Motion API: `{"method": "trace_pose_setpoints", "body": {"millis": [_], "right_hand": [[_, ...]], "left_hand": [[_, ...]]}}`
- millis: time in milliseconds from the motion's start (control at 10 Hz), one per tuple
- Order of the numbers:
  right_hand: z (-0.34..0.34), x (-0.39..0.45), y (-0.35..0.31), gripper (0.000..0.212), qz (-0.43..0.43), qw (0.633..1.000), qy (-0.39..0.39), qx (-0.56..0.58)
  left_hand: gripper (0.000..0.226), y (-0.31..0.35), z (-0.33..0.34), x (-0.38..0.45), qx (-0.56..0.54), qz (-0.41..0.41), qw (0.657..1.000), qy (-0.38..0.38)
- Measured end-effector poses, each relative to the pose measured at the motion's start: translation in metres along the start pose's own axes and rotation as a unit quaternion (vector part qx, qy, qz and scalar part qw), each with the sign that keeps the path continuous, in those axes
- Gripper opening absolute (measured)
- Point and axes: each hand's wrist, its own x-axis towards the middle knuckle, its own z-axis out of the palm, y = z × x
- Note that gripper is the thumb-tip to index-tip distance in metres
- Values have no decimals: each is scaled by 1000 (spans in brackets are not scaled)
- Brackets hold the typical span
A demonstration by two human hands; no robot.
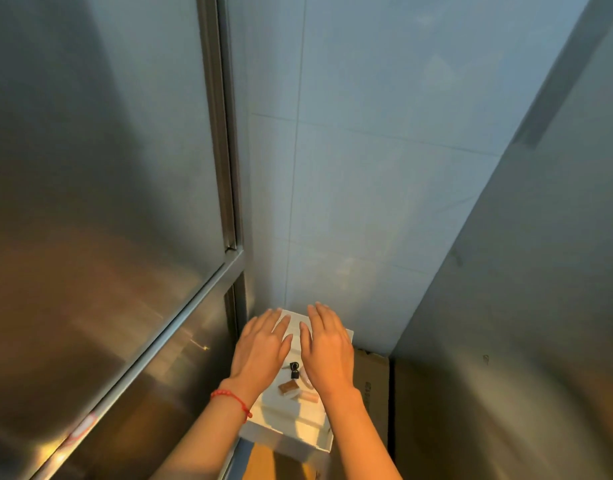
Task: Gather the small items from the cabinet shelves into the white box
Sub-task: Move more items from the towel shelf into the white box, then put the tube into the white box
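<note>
Open white cardboard box (pixel 287 415) at lower centre of frame, seen from above. Inside it, between the two wrists: small black padlock-like item (pixel 294 370), brown rectangular block (pixel 286 388), pale pink cylindrical piece (pixel 307 397) just beside the block. Exact nature of these small items not determinable.

Left hand (pixel 261 344) held flat above the box's far half, palm down, fingers straight and spread, gripping nothing. Red beaded string bracelet (pixel 231 400) on left wrist. Right hand (pixel 327 344) alongside, also flat, fingers extended, gripping nothing. Contact with the box not determinable.

Brushed stainless-steel cabinet door (pixel 100 202) filling left of frame. Pale tiled wall (pixel 367 168) at centre. Brown corrugated cardboard carton (pixel 374 386) just right of the box.
</note>
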Motion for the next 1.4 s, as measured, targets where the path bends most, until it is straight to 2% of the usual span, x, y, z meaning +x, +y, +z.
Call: {"method": "trace_pose_setpoints", "body": {"millis": [400,500,600,800,1400], "right_hand": [[-53,-43,-23,31,-33,997,-27,58],[-66,-54,-28,33,-37,995,-51,78],[-77,-63,-32,40,-40,990,-107,82],[-95,-79,-48,44,-51,986,-144,62],[-156,-160,-104,46,-55,985,-157,54]], "left_hand": [[49,25,-44,-70,31,-72,996,29],[49,30,-52,-92,30,-89,995,39],[49,32,-60,-114,33,-102,993,42],[49,31,-79,-147,36,-124,990,56],[49,36,-121,-256,43,-113,990,79]]}}
